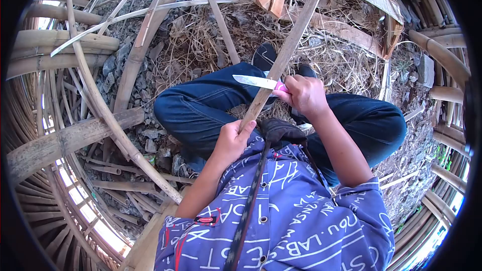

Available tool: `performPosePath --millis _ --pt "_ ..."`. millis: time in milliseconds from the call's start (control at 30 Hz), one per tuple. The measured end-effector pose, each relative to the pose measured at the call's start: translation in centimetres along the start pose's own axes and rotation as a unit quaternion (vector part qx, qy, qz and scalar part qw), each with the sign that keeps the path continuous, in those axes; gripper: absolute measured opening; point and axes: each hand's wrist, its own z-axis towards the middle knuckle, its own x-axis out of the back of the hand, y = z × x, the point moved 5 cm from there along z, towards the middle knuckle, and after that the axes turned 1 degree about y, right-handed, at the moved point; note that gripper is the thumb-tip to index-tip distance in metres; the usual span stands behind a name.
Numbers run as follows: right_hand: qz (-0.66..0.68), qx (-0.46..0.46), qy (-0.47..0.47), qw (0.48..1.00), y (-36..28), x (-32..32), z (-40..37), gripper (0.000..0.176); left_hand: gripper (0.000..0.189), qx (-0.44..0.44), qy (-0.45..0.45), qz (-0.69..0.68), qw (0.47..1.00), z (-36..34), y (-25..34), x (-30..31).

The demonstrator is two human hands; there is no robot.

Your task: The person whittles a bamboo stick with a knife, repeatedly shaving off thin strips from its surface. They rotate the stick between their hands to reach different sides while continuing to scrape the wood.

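Note:
A long, flat bamboo strip (296, 35) runs slantwise from my lap up toward the top of the view. My left hand (236, 136) is closed round its lower end, thumb on top. In my right hand (304, 93) is a knife (254, 81) with a pink handle, gripped in a fist. The pale blade lies across the strip, its tip pointing left, a short way above my left hand. Part of the handle is hidden by my fingers.
Curved bamboo poles (93, 83) and a thick pole (75, 138) lie to the left. A wooden slatted pallet (346, 27) stands at the top right. Dry straw and stones (196, 35) cover the ground past my crossed legs (201, 105). Bamboo walls close in both sides.

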Motion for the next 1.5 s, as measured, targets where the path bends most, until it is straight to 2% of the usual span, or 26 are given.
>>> performPosePath --millis 167,300,367,433,467,500,533,600,700,733,800,833,900,1000,1067,1167,1333,1400,1433,1500 --pt "-0.035 -0.003 0.018 0.999 0.6 0.5 0.3 0.043 0.043 0.007 -0.013 -0.021 1.000 -0.2 -0.1 0.1" --pt "-0.014 -0.008 0.005 1.000 0.8 0.6 0.6 0.045 0.048 0.035 -0.047 -0.028 0.998 -0.4 0.3 0.3" --pt "-0.017 0.016 0.000 1.000 1.3 0.6 0.7 0.040 0.049 0.039 -0.056 -0.031 0.997 -0.6 0.2 0.7" --pt "-0.046 -0.137 0.061 0.988 8.1 1.6 -0.3 0.035 0.050 0.067 -0.077 -0.059 0.993 -1.4 -0.3 1.3" --pt "-0.095 -0.276 0.029 0.956 12.6 3.2 -0.4 0.034 0.050 0.065 -0.076 -0.057 0.993 -1.8 -0.5 1.9" --pt "-0.141 -0.411 -0.005 0.901 15.0 5.0 -0.6 0.034 0.050 0.073 -0.086 -0.069 0.991 -2.3 -0.9 2.3" --pt "-0.140 -0.412 -0.006 0.900 14.8 5.1 -0.6 0.034 0.050 0.081 -0.097 -0.083 0.989 -2.6 -1.2 2.6" --pt "-0.141 -0.284 0.100 0.943 12.2 6.0 0.6 0.042 0.050 0.081 -0.102 -0.088 0.988 -2.1 -1.3 2.9" --pt "0.006 -0.308 0.064 0.949 7.1 4.7 1.2 0.039 0.046 0.083 -0.104 -0.093 0.987 -0.9 -0.5 2.5" --pt "0.049 -0.257 0.073 0.963 4.5 4.8 1.4 0.037 0.045 0.068 -0.095 -0.092 0.989 -0.5 -0.1 2.3" --pt "0.138 -0.220 0.026 0.965 0.5 3.4 1.0 0.039 0.043 0.057 -0.085 -0.088 0.991 -0.1 0.5 1.9" --pt "0.111 -0.151 0.022 0.982 -1.1 2.9 0.9 0.040 0.040 0.043 -0.077 -0.078 0.993 0.3 1.2 1.6" --pt "0.122 -0.124 -0.006 0.985 -2.8 1.7 0.4 0.041 0.038 0.028 -0.077 -0.063 0.995 0.9 2.1 0.9" --pt "0.088 -0.123 -0.035 0.988 -2.4 0.8 0.0 0.042 0.035 0.010 -0.084 -0.077 0.993 1.3 2.4 0.1" --pt "0.068 -0.125 -0.080 0.987 -1.6 0.2 -0.1 0.042 0.034 -0.048 -0.052 -0.011 0.997 1.6 2.0 0.1" --pt "0.053 -0.080 -0.055 0.994 -0.1 0.6 0.3 0.042 0.035 -0.064 -0.048 0.013 0.997 1.3 2.4 -0.2" --pt "0.041 -0.040 -0.063 0.996 2.0 -0.7 0.5 0.042 0.036 -0.057 -0.045 0.001 0.997 0.9 2.4 0.2" --pt "-0.184 -0.183 -0.133 0.957 10.1 -3.3 -1.0 0.035 0.036 -0.045 -0.046 -0.002 0.998 0.0 1.6 0.3" --pt "-0.018 -0.422 -0.033 0.906 14.6 1.2 -0.7 0.043 0.036 -0.012 -0.064 -0.053 0.996 -1.2 0.6 0.3" --pt "-0.077 -0.435 -0.026 0.897 18.1 5.6 -0.2 0.051 0.036 0.022 -0.084 -0.096 0.992 -2.1 -0.3 0.8"
